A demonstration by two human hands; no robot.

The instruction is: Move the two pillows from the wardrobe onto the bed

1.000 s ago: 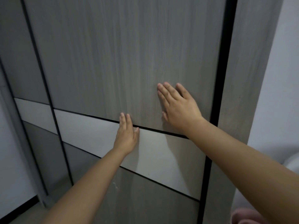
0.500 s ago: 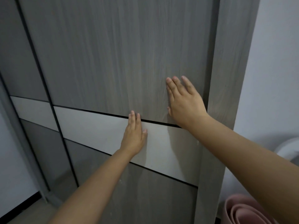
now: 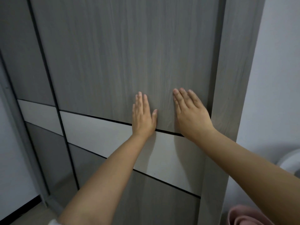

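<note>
A grey wood-grain sliding wardrobe door (image 3: 123, 59) with a white band across it fills the view. My left hand (image 3: 142, 117) lies flat on the door, fingers together, just above the white band. My right hand (image 3: 190, 114) is pressed flat beside it, close to the door's right edge. The door's right edge meets the grey side frame (image 3: 233, 78) with no dark gap showing. Neither hand holds anything. The pillows and the bed are out of view.
A second door panel (image 3: 21, 51) sits further left, behind a black rail. A white wall (image 3: 276, 78) stands right of the wardrobe. A pink rolled object (image 3: 248, 216) and a white rounded object (image 3: 290, 161) are at the lower right. Floor shows at the lower left.
The door has slid to the right with both hands on it, and the dark gap at its right edge has closed. My left hand moved up and nearer my right hand.
</note>
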